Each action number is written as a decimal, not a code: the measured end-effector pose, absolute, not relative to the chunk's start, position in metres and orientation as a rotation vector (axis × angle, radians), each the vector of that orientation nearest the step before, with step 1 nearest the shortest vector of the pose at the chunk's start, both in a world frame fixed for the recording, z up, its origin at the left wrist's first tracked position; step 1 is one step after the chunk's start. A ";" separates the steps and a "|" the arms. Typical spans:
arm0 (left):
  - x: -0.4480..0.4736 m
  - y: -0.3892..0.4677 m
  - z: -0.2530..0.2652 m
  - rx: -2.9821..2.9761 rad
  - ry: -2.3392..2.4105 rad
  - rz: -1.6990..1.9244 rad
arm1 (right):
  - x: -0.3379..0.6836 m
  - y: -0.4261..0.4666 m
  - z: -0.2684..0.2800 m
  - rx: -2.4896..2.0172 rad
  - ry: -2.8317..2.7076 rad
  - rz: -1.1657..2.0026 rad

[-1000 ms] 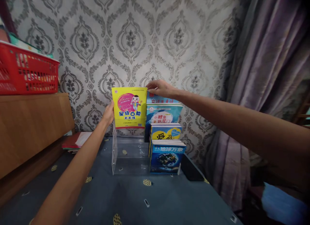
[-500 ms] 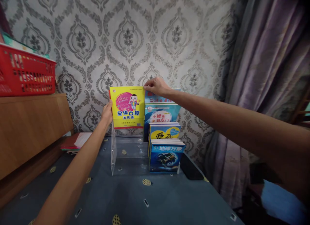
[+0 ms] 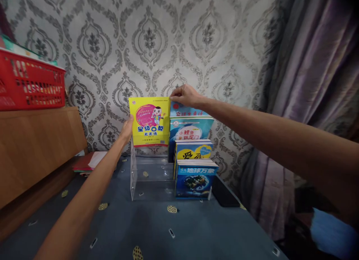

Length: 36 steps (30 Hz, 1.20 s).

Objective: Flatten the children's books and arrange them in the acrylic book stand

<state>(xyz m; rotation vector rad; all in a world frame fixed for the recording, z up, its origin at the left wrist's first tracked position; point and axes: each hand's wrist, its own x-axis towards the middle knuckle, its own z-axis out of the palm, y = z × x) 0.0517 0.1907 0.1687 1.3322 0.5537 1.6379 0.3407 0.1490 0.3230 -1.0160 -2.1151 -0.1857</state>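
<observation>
A yellow workbook with a cartoon child on its cover stands upright at the top left of a clear acrylic book rack. My left hand grips its left edge, the fingertips hidden behind it. At its upper right corner, my right hand pinches the top edge between thumb and fingers. The rack's right side holds stepped books: a light blue one partly under my right hand, a teal one, a yellow-and-blue one and a blue earth-cover one in front.
A dark flat object lies right of the rack. On the left, a red plastic basket sits on a wooden cabinet, with papers and booklets beside it. Patterned wallpaper rises behind the blue tablecloth; a curtain hangs right.
The view has shifted slightly, so the rack and books appear a little further right. A red edge seen behind the yellow workbook's left side no longer shows. Both hands keep their holds.
</observation>
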 end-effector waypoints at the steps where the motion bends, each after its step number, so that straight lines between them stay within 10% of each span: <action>1: 0.053 0.189 0.168 1.361 0.560 1.648 | 0.341 0.149 0.323 -1.012 -2.117 -0.180; 36: 0.061 0.174 0.177 1.309 0.505 1.571 | 0.347 0.128 0.319 -1.021 -2.181 -0.198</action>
